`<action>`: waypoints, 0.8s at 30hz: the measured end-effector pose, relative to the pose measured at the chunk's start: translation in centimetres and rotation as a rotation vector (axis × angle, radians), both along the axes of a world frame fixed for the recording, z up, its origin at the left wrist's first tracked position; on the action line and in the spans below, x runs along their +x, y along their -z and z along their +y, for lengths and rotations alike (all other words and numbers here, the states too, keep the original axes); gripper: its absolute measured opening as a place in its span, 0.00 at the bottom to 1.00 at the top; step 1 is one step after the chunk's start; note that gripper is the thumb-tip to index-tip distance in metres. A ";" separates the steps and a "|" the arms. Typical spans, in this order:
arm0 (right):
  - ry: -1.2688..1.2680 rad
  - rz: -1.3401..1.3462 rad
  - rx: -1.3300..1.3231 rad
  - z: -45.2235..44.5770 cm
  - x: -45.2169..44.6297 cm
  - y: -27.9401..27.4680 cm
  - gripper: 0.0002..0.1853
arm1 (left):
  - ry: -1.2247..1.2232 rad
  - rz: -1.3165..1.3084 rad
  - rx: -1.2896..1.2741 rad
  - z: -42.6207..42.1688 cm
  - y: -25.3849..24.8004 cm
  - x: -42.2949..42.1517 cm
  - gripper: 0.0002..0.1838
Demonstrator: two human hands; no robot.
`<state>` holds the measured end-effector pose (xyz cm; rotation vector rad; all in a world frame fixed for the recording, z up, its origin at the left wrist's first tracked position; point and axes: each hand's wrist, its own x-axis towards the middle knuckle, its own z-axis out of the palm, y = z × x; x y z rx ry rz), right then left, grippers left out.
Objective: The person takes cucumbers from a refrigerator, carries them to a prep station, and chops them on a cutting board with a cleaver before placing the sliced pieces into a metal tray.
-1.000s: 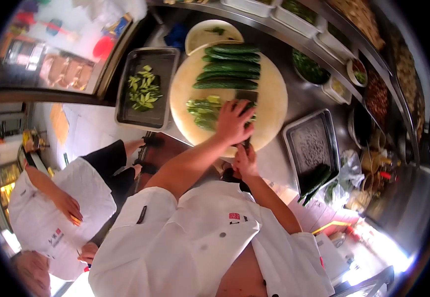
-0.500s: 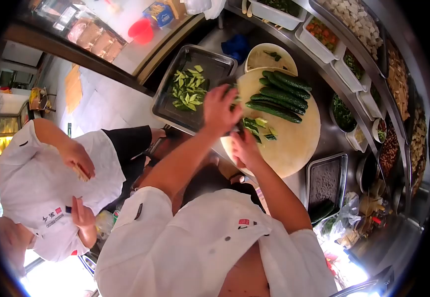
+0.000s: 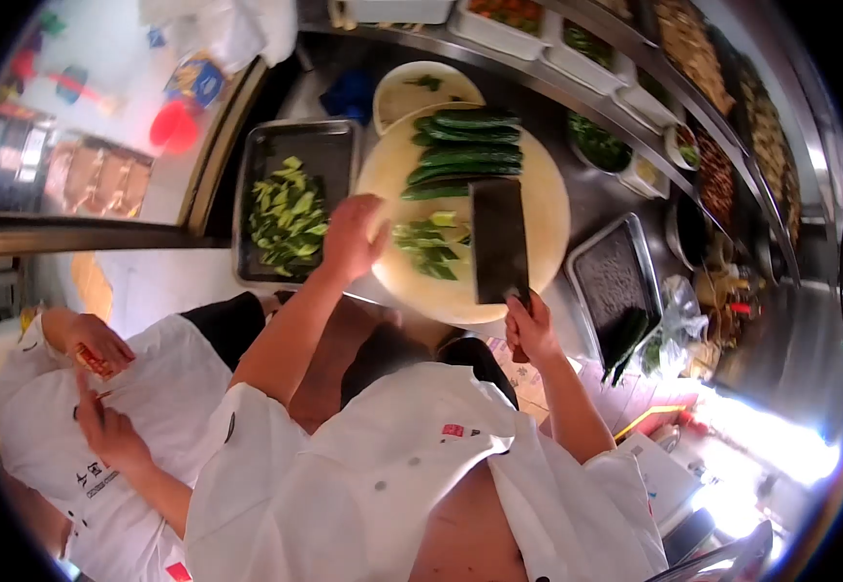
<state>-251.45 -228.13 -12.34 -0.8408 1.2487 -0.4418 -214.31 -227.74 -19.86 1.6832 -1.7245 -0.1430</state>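
My right hand (image 3: 531, 330) grips the handle of a cleaver (image 3: 499, 241), whose broad dark blade lies over the right half of a round cutting board (image 3: 548, 204). Left of the blade, a small pile of cut cucumber pieces (image 3: 428, 254) rests on the board. Several whole cucumbers (image 3: 465, 155) lie side by side beyond them. My left hand (image 3: 354, 238) is at the board's left edge, between the pile and a metal tray (image 3: 250, 175). Its fingers and thumb are apart, slightly blurred, with nothing visible in them. Sliced cucumber (image 3: 288, 218) is heaped in that tray.
Behind the board stands a white bowl (image 3: 392, 92) with a few green bits. At right is another metal tray (image 3: 625, 281) with dark cucumbers (image 3: 623, 341) at its near end. Ingredient tubs (image 3: 586, 58) line the shelf. A co-worker (image 3: 130, 388) in white is at left.
My hands, earlier close together over the board's left edge, have separated. The right has moved right with the cleaver, its blade now in full view. More slices lie in the tray. The view has turned.
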 end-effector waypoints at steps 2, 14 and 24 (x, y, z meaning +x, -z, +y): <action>0.053 -0.017 -0.007 1.3 -5.5 1.2 0.10 | 0.280 0.007 0.052 -1.9 0.9 -4.7 0.28; 0.096 -0.173 0.029 4.8 -16.9 10.0 0.12 | 0.282 -0.514 0.440 0.0 0.0 -18.6 0.39; -0.020 -0.177 0.120 2.2 -17.1 8.0 0.14 | -0.306 -0.262 0.510 1.3 1.6 -14.7 0.55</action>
